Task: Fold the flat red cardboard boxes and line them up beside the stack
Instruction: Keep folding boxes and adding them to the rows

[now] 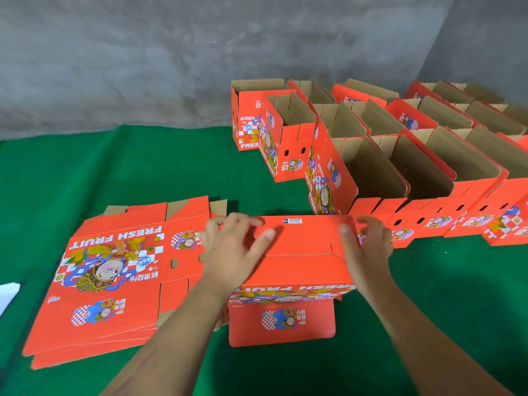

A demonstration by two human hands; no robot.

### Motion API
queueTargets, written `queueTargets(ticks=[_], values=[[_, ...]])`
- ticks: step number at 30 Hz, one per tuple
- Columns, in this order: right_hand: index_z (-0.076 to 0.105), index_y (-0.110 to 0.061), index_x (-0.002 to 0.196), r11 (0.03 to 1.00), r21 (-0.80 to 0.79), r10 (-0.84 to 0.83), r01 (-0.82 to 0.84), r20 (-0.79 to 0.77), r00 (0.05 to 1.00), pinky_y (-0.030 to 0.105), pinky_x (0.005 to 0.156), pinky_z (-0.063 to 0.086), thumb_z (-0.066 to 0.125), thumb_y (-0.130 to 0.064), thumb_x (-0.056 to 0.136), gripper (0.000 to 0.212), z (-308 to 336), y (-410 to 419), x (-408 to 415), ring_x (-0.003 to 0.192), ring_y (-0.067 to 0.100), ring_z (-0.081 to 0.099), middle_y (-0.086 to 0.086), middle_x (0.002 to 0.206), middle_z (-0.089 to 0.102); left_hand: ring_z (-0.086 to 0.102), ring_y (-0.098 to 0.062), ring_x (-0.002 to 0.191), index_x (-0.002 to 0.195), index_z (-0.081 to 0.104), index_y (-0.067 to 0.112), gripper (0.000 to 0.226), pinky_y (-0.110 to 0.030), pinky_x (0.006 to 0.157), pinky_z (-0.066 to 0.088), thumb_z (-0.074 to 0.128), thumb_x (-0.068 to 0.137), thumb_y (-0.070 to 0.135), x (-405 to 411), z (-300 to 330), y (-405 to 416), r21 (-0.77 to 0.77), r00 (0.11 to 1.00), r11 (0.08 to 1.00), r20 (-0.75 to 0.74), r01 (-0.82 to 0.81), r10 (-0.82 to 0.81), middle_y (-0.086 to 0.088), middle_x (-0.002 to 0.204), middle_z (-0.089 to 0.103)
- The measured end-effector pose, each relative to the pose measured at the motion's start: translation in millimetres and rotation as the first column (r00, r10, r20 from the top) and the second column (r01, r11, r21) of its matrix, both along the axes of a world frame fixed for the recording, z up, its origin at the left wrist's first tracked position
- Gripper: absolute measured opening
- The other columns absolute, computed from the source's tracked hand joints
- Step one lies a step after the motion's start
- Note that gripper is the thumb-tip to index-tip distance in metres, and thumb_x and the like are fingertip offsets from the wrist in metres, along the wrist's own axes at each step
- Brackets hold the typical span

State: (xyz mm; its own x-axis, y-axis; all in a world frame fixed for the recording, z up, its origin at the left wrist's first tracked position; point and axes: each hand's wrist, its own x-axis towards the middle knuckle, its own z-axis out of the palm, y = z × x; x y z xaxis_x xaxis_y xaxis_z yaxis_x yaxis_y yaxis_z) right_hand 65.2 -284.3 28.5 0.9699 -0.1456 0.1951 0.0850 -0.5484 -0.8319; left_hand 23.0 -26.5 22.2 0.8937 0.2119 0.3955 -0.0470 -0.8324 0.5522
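**Hands on the box bottom, flaps going down**

Left hand (228, 247) lies over the left end of the upturned box (297, 252), fingers loosely curled, thumb pressed flat on the top panel. It pushes rather than clasps. Right hand (368, 241) sits at the right end, thumb on the panel, fingers curled round the edge, so it grips that corner.

Handling, as judged: thin corrugated card, light, fairly stiff across a panel but weak along the scored lines. It should bend cleanly at the creases and buckle if squeezed mid-panel. The printed face looks smooth, possibly a bit slick under dry fingers. Best hold is at the two ends, near corners and folded edges, where the walls brace each other. Press flaps close to their seams, not at their free tips.

Position: box stands bottom up on the green table (85, 172), just right of the stack (108, 275) of flats and touching the near row of folded boxes (414, 167) at its far right corner. One loose flap lies flat toward the person.

Looks: bright red outside, plain brown inside. A slanted seam and a straight seam cross the top panel; a small barcode label sits near the far edge. Side wall reads "FRESH FRUIT", upside down, with cartoon figure and checker pattern.
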Motion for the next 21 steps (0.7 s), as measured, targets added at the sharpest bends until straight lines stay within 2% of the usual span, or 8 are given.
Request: queueTargets(ticks=[3,7,10,12,14,16,18,21], values=[[0.024,-0.043,0.151,0.945,-0.245,0.146,-0.217,-0.276,0.95,0.051,0.11,0.035,0.078,-0.059,0.078,0.092,-0.8,-2.5,9.9,0.132,0.031,0.037,0.004,0.134,0.033,0.029,-0.031,0.139,0.152,0.047,0.043,0.079,-0.049,0.113,0.027,0.065,0.083,0.077,5.3,-1.2,-3.7,0.19,0.977,0.981,-0.203,-0.027,0.066,0.006,0.153,0.039],[0.019,-0.04,0.146,0.875,-0.449,0.049,-0.182,-0.291,0.955,0.049,0.078,0.053,0.081,-0.073,0.062,0.109,1.9,7.8,17.9,0.102,0.037,0.064,-0.001,0.118,0.032,0.023,-0.036,0.142,0.144,0.039,0.043,0.08,-0.052,0.113,0.017,0.065,0.078,0.08,14.1,3.2,-14.4,0.383,0.927,0.92,-0.311,-0.078,0.208,0.003,0.149,0.04],[0.015,-0.036,0.151,0.801,-0.586,-0.033,-0.121,-0.246,0.969,0.05,0.077,0.057,0.076,-0.079,0.064,0.114,-2.6,19.8,16.6,0.103,0.04,0.065,0.003,0.123,0.034,0.033,-0.037,0.134,0.134,0.041,0.034,0.077,-0.049,0.108,0.029,0.07,0.077,0.077,22.3,3.6,-14.7,0.434,0.903,0.895,-0.335,-0.105,0.269,-0.004,0.14,0.043],[0.015,-0.039,0.154,0.853,-0.492,0.066,-0.174,-0.229,0.971,0.048,0.085,0.055,0.074,-0.075,0.072,0.107,-9.8,16.8,17.8,0.11,0.04,0.062,0.001,0.121,0.033,0.039,-0.034,0.133,0.137,0.049,0.031,0.068,-0.043,0.111,0.032,0.071,0.085,0.068,24.5,1.6,-3.5,0.238,0.948,0.969,-0.29,-0.058,0.129,-0.004,0.137,0.046],[0.02,-0.047,0.153,0.952,-0.225,0.15,-0.205,-0.239,0.959,0.044,0.099,0.045,0.064,-0.067,0.088,0.081,-10.0,15.9,20.3,0.125,0.038,0.054,0.002,0.126,0.034,0.045,-0.028,0.135,0.143,0.055,0.027,0.061,-0.036,0.116,0.03,0.069,0.092,0.057,19.9,-0.1,8.0,-0.233,0.987,0.97,-0.159,-0.072,0.035,-0.005,0.134,0.05],[0.029,-0.045,0.15,0.987,0.115,0.139,-0.11,-0.282,0.949,0.04,0.105,0.036,0.053,-0.056,0.101,0.055,-6.1,17.2,22.9,0.136,0.034,0.045,0.008,0.141,0.041,0.045,-0.026,0.141,0.153,0.048,0.027,0.083,-0.037,0.121,0.031,0.061,0.085,0.072,9.1,-6.5,13.7,-0.642,0.967,0.732,-0.236,-0.227,0.094,-0.011,0.146,0.049],[0.043,-0.034,0.146,0.913,0.395,0.112,0.102,-0.482,0.869,0.04,0.105,0.04,0.048,-0.062,0.1,0.054,-2.2,12.5,21.6,0.131,0.03,0.054,0.01,0.145,0.055,0.061,-0.031,0.131,0.149,0.052,0.027,0.099,-0.049,0.114,0.046,0.05,0.074,0.091,-5.4,-11.4,11.9,-0.786,0.871,0.443,-0.491,-0.43,-0.025,-0.013,0.144,0.059],[0.072,-0.027,0.117,0.837,0.467,0.175,0.284,-0.721,0.671,0.048,0.095,0.056,0.051,-0.086,0.082,0.071,4.2,-10.1,7.8,0.097,0.027,0.075,0.007,0.101,0.08,0.078,-0.03,0.096,0.133,0.053,0.03,0.078,-0.054,0.079,0.064,0.06,0.078,0.084,-23.6,-2.8,4.6,-0.849,0.837,0.196,-0.522,-0.491,-0.163,-0.008,0.12,0.072]])
